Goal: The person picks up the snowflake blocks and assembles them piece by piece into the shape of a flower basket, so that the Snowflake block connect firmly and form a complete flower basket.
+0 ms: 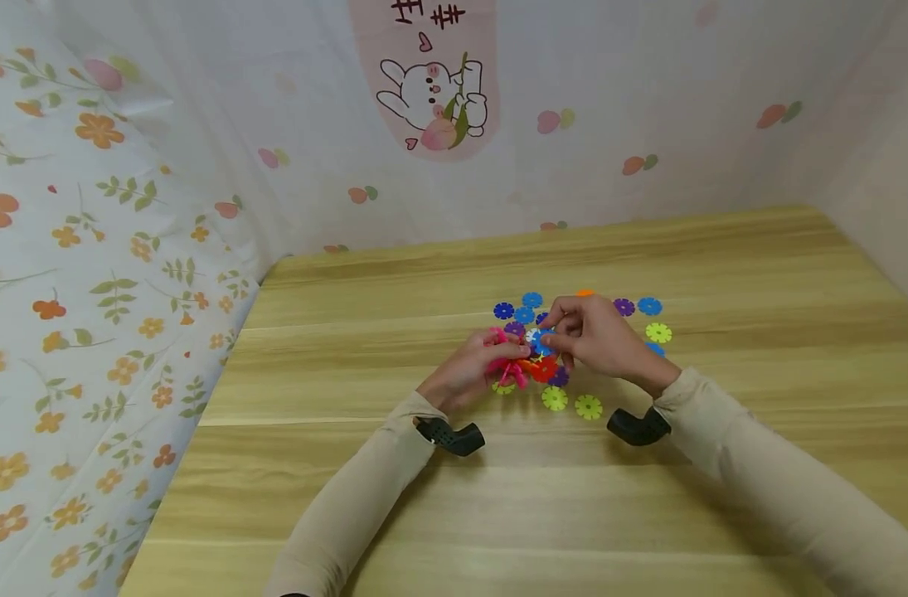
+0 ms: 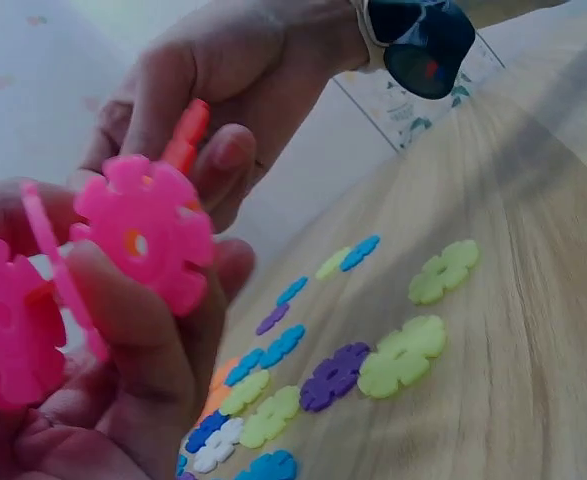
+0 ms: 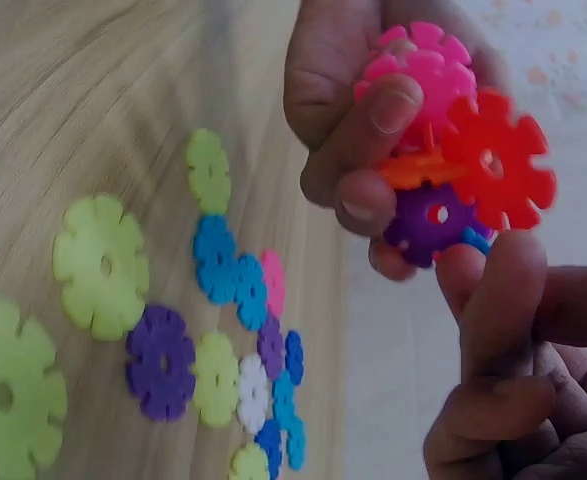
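My left hand point(image 1: 472, 365) grips a cluster of notched plastic snowflake discs slotted together. Pink discs point(image 2: 145, 235) lie between its fingers. From the cluster's other side stick out a red disc point(image 3: 498, 160), an orange disc point(image 3: 413, 170) and a purple disc point(image 3: 425, 222). Thumb and forefinger of my right hand point(image 1: 603, 336) pinch a blue disc point(image 1: 541, 342) right at the cluster's edge. In the right wrist view those fingertips hide most of the blue disc, and only a sliver shows beside the purple one. Both hands are close together over the table.
Loose discs lie around and beneath the hands on the wooden table point(image 1: 334, 348): yellow-green discs point(image 1: 589, 407) in front, blue discs point(image 1: 650, 306) and a purple disc point(image 1: 623, 307) at the back right. A white disc point(image 3: 252, 393) is among them. A printed curtain point(image 1: 304, 108) hangs behind.
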A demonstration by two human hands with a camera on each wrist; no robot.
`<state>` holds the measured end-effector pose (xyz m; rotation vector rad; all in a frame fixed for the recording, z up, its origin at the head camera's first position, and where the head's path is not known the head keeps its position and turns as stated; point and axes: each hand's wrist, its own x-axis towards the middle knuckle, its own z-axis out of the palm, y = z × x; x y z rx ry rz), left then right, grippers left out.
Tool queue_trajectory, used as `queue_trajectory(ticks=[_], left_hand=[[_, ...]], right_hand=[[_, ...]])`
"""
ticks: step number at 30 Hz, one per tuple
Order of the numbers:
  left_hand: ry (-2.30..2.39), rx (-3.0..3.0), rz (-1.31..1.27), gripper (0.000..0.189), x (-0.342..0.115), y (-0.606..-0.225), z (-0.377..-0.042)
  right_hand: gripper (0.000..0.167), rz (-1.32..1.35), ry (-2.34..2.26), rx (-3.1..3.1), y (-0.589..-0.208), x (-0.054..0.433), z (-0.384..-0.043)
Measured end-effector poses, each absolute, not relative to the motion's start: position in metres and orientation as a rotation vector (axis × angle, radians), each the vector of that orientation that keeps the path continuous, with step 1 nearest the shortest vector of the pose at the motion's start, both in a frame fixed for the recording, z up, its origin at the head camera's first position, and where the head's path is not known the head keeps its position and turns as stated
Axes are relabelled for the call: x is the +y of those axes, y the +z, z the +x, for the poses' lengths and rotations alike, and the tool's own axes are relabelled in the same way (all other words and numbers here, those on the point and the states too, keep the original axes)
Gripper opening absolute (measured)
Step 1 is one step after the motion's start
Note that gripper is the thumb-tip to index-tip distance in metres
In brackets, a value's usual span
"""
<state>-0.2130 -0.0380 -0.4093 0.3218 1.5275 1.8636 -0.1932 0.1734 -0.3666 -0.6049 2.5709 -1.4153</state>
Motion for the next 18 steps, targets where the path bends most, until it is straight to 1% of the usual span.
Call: queue_trajectory(ticks=[6,12,16,18], left_hand=[[1.832,1.569,0.389,0.023,-0.035,-0.413,-0.213],[1.821,1.615,0.354,0.034,-0.032,-0.414,-0.212],[1.781,1.657,0.378,0.035,-0.03,-0.416,-0.21],[1.748,1.695,0.387,0.032,-0.03,-0.416,-0.209]], right_hand=[[0.006,-0.668,-1.362,2.588,-0.369,0.173,-0.193],[0.008,-0.668,-1.345,2.522,-0.368,0.175,-0.2],[0.012,-0.735,-1.2,2.559,-0.367,0.175,-0.204],[0.014,-0.755,-1.154,2.555,-0.367,0.175,-0.206]])
